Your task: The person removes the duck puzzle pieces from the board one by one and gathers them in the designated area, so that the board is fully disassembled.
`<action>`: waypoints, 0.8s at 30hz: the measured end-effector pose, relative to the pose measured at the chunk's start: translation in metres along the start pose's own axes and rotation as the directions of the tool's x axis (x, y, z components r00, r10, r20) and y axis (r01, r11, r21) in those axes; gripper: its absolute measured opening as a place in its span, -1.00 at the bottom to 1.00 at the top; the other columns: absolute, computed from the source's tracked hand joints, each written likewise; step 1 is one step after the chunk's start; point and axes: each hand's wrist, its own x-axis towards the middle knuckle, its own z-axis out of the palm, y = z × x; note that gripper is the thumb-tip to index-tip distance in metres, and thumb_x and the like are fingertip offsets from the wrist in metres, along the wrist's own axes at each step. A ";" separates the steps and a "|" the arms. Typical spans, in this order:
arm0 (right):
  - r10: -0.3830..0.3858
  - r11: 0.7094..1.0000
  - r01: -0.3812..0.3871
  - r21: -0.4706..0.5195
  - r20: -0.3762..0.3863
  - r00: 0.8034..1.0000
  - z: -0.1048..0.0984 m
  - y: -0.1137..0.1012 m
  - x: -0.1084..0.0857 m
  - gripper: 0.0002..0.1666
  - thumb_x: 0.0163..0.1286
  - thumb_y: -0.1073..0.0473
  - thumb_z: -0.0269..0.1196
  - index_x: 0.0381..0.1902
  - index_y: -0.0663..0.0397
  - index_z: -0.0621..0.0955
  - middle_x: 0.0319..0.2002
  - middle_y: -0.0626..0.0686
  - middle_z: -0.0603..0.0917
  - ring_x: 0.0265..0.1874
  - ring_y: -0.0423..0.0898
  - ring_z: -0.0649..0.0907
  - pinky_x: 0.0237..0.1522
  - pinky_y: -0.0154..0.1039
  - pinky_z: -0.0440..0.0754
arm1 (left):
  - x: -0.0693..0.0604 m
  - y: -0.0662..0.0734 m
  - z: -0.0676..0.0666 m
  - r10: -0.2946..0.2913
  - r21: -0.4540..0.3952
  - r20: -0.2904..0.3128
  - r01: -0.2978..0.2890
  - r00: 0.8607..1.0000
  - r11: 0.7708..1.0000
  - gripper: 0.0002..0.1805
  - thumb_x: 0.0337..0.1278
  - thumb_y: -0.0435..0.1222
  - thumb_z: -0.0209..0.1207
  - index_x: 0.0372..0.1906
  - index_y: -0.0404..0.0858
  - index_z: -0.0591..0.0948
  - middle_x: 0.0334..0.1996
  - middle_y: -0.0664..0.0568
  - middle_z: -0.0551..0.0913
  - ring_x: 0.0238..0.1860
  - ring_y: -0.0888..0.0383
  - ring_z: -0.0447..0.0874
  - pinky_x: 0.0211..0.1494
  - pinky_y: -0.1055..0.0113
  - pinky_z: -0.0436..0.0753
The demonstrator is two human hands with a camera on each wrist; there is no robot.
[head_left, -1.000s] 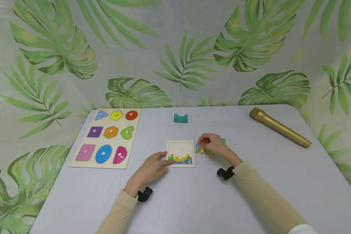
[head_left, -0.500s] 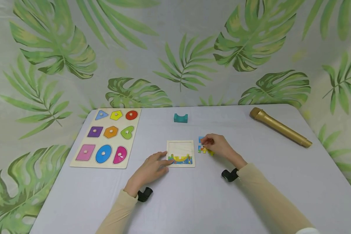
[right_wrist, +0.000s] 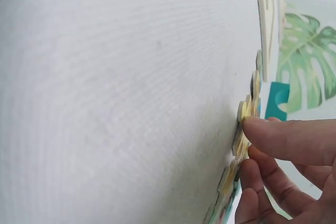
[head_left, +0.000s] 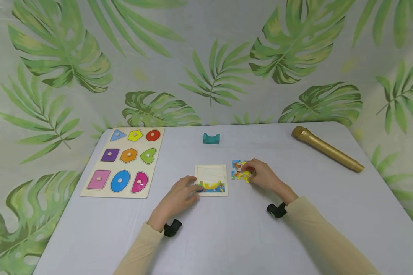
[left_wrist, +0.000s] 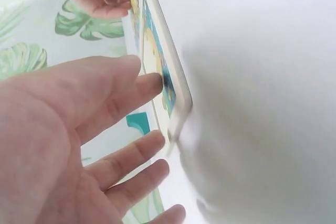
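Puzzle frame (head_left: 211, 172) is positioned flat at the middle of the desk (head_left: 213, 236); its lower band is filled by a fitted strip (head_left: 212, 187). The frame is touched at its left side by the left hand (head_left: 179, 195), whose grip is relaxed, fingers spread, with one fingertip rested on the strip. Loose pieces (head_left: 237, 174) are grouped just right of the frame. A yellow piece (right_wrist: 239, 142) among them is pinched between thumb and finger in the grip of the right hand (head_left: 263, 176).

The right end of the group is covered by the right hand in the head view, so the number of pieces cannot be determined. In the right wrist view the pieces are seen edge-on, their printing is unreadable, and the lower end of the row is cut off. In the left wrist view the right hand is cropped at the top. Both sleeves (head_left: 330, 236) are cut off by the lower edge of the head view.

The desk is covered in pale cloth, on which a shape board (head_left: 130, 166), a teal block (head_left: 211, 139) and a gold microphone (head_left: 327, 148) are also placed. The background is formed by a leaf-printed curtain (head_left: 217, 23), with soft folds visible.
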 end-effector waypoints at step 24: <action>-0.195 0.979 0.187 0.084 0.104 0.975 0.041 -0.049 0.012 -0.68 0.12 0.48 0.31 -0.12 0.24 0.65 -0.19 0.03 0.65 -0.25 -0.07 0.55 -0.11 -0.18 0.51 | 0.008 0.015 0.013 0.149 0.072 0.085 -0.155 0.985 0.985 -0.63 0.32 -0.24 0.14 0.18 -0.22 0.59 0.20 -0.15 0.44 0.21 -0.11 0.38 0.20 0.02 0.42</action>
